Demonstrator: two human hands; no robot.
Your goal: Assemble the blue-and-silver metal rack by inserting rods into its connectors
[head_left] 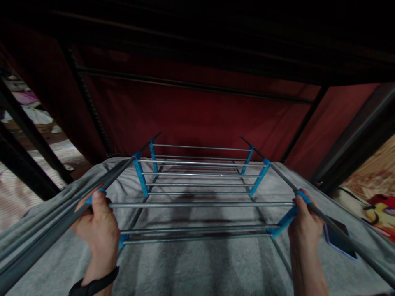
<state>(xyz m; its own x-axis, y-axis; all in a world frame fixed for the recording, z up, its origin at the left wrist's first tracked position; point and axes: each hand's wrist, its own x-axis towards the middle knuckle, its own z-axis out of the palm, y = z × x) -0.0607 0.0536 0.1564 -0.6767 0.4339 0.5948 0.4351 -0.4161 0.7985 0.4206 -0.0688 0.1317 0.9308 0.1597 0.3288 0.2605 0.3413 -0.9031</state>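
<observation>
Grey blanket-covered bed carries a folding metal rack and a dark phone

Dim overall; top nearly black; edges bowed, soft; faint central shadow.

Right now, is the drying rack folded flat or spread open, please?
Spread open: the drying rack has tiers of rails spaced apart, both hands gripping its side rails.

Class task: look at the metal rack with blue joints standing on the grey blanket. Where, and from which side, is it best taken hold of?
Probably the two side rails of the rack, gripped from the near end beside the blue joints. The left hand and right hand hold there: the rails run long and parallel, and the thin crossbars look weaker.
</observation>
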